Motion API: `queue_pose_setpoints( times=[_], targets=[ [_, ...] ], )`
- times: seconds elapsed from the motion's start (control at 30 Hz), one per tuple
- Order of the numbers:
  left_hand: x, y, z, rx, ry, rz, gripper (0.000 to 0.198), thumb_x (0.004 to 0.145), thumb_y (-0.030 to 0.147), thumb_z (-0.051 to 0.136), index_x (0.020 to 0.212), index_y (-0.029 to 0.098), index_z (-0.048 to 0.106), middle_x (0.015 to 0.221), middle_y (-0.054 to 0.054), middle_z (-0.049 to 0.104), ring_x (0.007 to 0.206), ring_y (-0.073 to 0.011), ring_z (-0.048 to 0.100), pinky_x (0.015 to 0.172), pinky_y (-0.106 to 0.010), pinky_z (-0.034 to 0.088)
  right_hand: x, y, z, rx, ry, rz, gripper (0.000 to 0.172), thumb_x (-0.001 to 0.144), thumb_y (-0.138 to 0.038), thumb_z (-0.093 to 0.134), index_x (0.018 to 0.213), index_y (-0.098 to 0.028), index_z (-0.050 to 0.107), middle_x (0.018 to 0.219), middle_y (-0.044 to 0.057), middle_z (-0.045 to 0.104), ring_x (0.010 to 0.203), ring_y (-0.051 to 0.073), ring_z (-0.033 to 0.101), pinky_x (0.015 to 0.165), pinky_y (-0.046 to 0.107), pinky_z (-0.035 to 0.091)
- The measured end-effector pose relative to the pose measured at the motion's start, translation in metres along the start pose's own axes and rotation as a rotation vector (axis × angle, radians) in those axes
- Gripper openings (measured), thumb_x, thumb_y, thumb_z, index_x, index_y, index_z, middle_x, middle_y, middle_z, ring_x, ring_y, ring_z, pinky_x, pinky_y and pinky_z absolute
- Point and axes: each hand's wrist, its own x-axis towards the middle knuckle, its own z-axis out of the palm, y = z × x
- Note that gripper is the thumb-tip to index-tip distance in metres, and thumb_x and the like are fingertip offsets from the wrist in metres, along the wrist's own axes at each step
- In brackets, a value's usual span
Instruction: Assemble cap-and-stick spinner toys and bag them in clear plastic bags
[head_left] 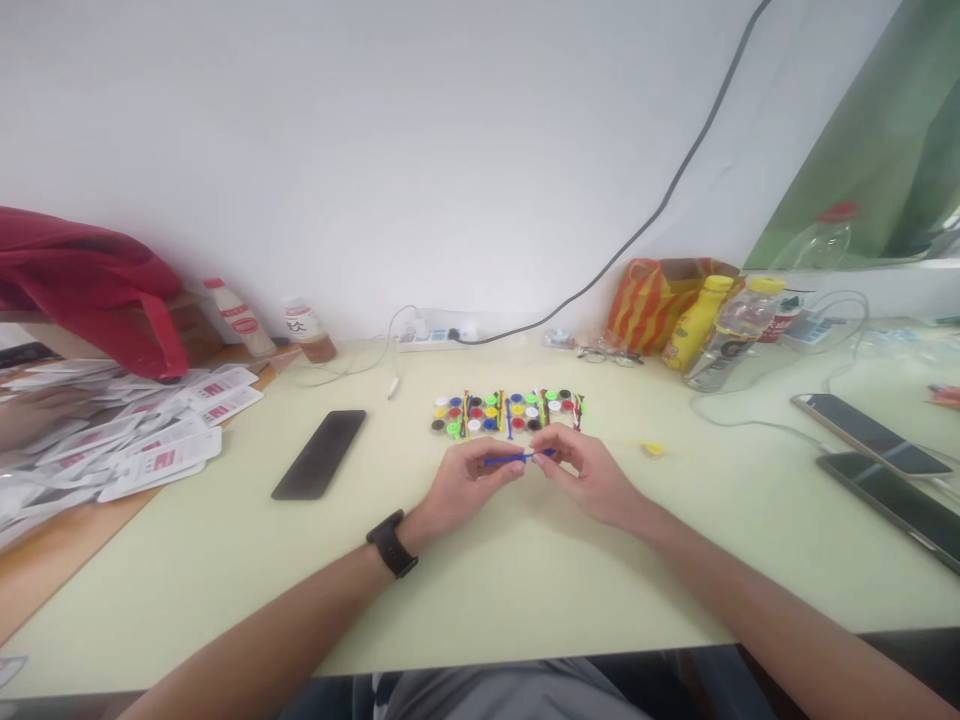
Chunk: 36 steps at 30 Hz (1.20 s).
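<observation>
My left hand (469,483) and my right hand (585,475) meet over the pale green table (480,590), both pinching a thin blue stick (517,457) held level between them. A black watch is on my left wrist. Just beyond my fingers lies a cluster of small paint pots (506,412) with lids in several colours and more thin sticks among them. A small yellow piece (652,449) lies to the right of my right hand.
A black phone (320,454) lies left of centre. Two more phones (870,432) lie at the right edge. White packets (135,440) are piled at the left under a red bag (90,285). Bottles (697,325), an orange bag and a power strip (427,340) line the wall.
</observation>
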Motion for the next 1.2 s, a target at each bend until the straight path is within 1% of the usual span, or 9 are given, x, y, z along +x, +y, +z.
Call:
queue_pose_setpoints(
  times=[0.13,0.27,0.43,0.53,0.6,0.73,0.87,1.0,1.2],
  targets=[
    [-0.001,-0.005,0.001,-0.023,0.025,0.015,0.029,0.088,0.037,0.080,0.111,0.019,0.079,0.113,-0.011,0.078,0.106,-0.0270,0.073,0.097,-0.043,0.063,0.000,0.000,-0.003,-0.006,-0.005,-0.017,0.015,0.100,-0.038,0.060,0.104,-0.024,0.066,0.097,0.006,0.069,0.087,0.021,0.065,0.080,0.035,0.055],
    [-0.002,-0.002,0.001,-0.034,0.006,0.025,0.031,0.088,0.035,0.080,0.113,0.018,0.078,0.117,-0.012,0.077,0.109,-0.0276,0.073,0.099,-0.043,0.062,0.000,-0.002,-0.003,-0.003,-0.027,-0.037,0.014,0.100,-0.036,0.060,0.103,-0.023,0.066,0.097,0.006,0.071,0.090,0.021,0.066,0.082,0.034,0.055],
    [-0.002,-0.001,0.001,-0.005,0.004,0.052,0.028,0.089,0.033,0.080,0.112,0.019,0.077,0.112,-0.009,0.079,0.103,-0.0248,0.076,0.096,-0.039,0.063,0.000,-0.005,-0.002,-0.144,-0.026,-0.090,0.015,0.102,-0.034,0.056,0.101,-0.023,0.065,0.093,0.004,0.070,0.081,0.019,0.063,0.075,0.031,0.052],
    [-0.002,-0.005,-0.001,0.044,0.047,0.102,0.032,0.088,0.033,0.081,0.117,0.020,0.076,0.113,-0.009,0.078,0.102,-0.0241,0.076,0.096,-0.039,0.063,-0.001,-0.004,-0.003,-0.266,0.000,-0.106,0.014,0.102,-0.033,0.055,0.098,-0.022,0.064,0.083,0.002,0.066,0.072,0.017,0.058,0.069,0.030,0.048],
    [-0.002,-0.008,-0.002,0.122,0.065,0.155,0.031,0.089,0.032,0.080,0.119,0.022,0.076,0.115,-0.008,0.078,0.102,-0.0236,0.076,0.096,-0.039,0.063,-0.001,-0.003,-0.004,-0.318,0.018,-0.111,0.014,0.101,-0.033,0.058,0.094,-0.022,0.063,0.078,0.001,0.062,0.068,0.016,0.054,0.067,0.030,0.046],
    [-0.003,-0.006,-0.005,0.305,0.070,0.276,0.021,0.092,0.028,0.076,0.114,0.026,0.078,0.111,-0.005,0.078,0.101,-0.0218,0.074,0.092,-0.036,0.062,0.000,-0.002,-0.006,-0.276,0.024,-0.120,0.014,0.100,-0.032,0.060,0.089,-0.022,0.064,0.079,0.001,0.064,0.066,0.015,0.053,0.065,0.029,0.045],
    [-0.004,0.000,-0.005,0.362,0.038,0.331,0.022,0.094,0.023,0.073,0.116,0.024,0.075,0.110,-0.006,0.078,0.101,-0.0203,0.073,0.090,-0.034,0.060,0.001,-0.003,-0.006,-0.225,0.014,-0.115,0.014,0.099,-0.031,0.063,0.089,-0.023,0.067,0.081,0.002,0.066,0.068,0.016,0.055,0.064,0.029,0.045],
    [-0.005,0.003,-0.005,0.405,0.015,0.407,0.018,0.092,0.020,0.073,0.110,0.022,0.074,0.103,-0.006,0.077,0.095,-0.0198,0.073,0.087,-0.033,0.059,0.000,-0.005,-0.007,-0.186,-0.004,-0.116,0.011,0.097,-0.029,0.065,0.089,-0.023,0.069,0.083,0.003,0.067,0.073,0.017,0.058,0.065,0.029,0.046],
    [-0.005,0.002,-0.008,0.433,0.030,0.421,0.014,0.090,0.019,0.074,0.104,0.022,0.074,0.099,-0.006,0.079,0.091,-0.0203,0.075,0.086,-0.032,0.059,0.000,-0.008,-0.007,-0.155,-0.020,-0.078,0.012,0.096,-0.029,0.066,0.087,-0.021,0.070,0.077,0.001,0.064,0.069,0.016,0.056,0.065,0.029,0.046]
  ],
)
